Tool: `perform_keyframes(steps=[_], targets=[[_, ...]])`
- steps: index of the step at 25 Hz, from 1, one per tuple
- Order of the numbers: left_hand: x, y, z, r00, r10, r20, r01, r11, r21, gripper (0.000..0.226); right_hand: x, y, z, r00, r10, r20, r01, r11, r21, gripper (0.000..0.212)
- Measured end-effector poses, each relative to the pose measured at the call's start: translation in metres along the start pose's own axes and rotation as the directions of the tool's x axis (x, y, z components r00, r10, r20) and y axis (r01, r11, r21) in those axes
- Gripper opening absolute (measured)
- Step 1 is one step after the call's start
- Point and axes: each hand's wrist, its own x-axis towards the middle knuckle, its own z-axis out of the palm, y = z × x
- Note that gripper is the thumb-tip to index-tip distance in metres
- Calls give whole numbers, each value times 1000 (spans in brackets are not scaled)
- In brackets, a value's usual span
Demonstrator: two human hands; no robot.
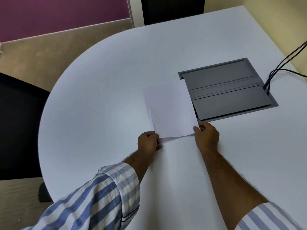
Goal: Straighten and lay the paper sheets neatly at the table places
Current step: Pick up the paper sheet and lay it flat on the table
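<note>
Black chair [18, 123] at far left, pushed up to the round end of the white tabletop [99, 97]; left hand [147, 143] w/ fingers [157, 143] pinched on the near-left corner of the paper sheets [169, 110]; sheets sit mid-tabletop, skewed, far-right corner overlapping the grey cable box lid [227, 90]; near edge bowed up off the surface, a second sheet edge peeping below, so looks like 2+ sheets, tho can't count them; right hand [206, 136] w/ fingers [196, 129] pinched on the near-right corner; black cables [282, 63] run off the box to the right.

Step in hand, prob.: squaring the sheets before setting them down; not yet flat or aligned.

Next move needs: both corners drawn level, edges matched, sheets pulled clear of the lid & turned square to a seat place, then lowered flat & let go w/o the top sheet sliding.
</note>
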Motion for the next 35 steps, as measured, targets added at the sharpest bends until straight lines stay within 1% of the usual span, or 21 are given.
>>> perform_keyframes(steps=[3,5,7,9,11,14,16,18,20,21,23,25,26,28,30,31,33,35], targets=[[-4,4,-1,998,-24,50,26,998,-50,17,-5,-5,-1,999,-16,-42,19,997,81,9],[-7,4,-2,998,-20,60,23,998,-61,15,-10,-7,-2,999,20,-32,-13,980,198,4],[-11,4,-4,997,-24,72,31,994,-102,12,-17,-6,-2,999,45,-20,-37,953,300,7],[-16,3,-6,996,-14,90,27,990,-142,9,-26,-5,-2,999,44,-13,-36,938,346,8],[-20,1,-9,995,28,100,-13,989,-146,7,-36,-2,-3,999,47,-9,-40,921,387,8],[-28,3,-18,989,104,105,-91,988,-126,20,-54,-3,-5,996,88,2,-79,882,465,12],[-34,6,-31,979,178,97,-171,982,-80,21,-67,-7,-5,991,127,32,-124,842,525,17],[-42,9,-52,960,268,85,-263,962,-68,21,-80,-11,-2,982,159,106,-191,791,581,19],[-53,9,-78,932,351,96,-348,937,-41,22,-91,-16,-1,947,218,236,-320,708,629,17],[-60,9,-95,917,384,109,-385,923,-16,21,-98,-22,1,917,231,324,-393,664,636,17],[-69,10,-119,891,420,173,-433,901,38,22,-102,-28,2,841,218,494,-518,585,624,28],[-80,19,-152,872,439,217,-466,880,91,23,-111,-45,5,756,136,640,-605,520,603,35],[-85,26,-170,863,447,235,-481,869,115,22,-115,-56,7,737,104,668,-613,521,594,36],[-93,44,-207,851,462,252,-508,844,171,21,-118,-80,12,753,81,653,-584,539,607,36],[-96,63,-242,849,476,231,-520,829,203,21,-121,-101,18,785,77,615,-556,525,644,31],[-96,72,-256,848,488,206,-524,829,194,21,-123,-111,20,792,69,607,-547,522,654,24],[-95,86,-283,850,513,122,-525,844,107,21,-136,-131,29,788,43,614,-534,543,647,10],[-90,95,-304,868,496,-2,-496,867,-48,21,-155,-148,42,781,17,624,-524,560,642,7]])
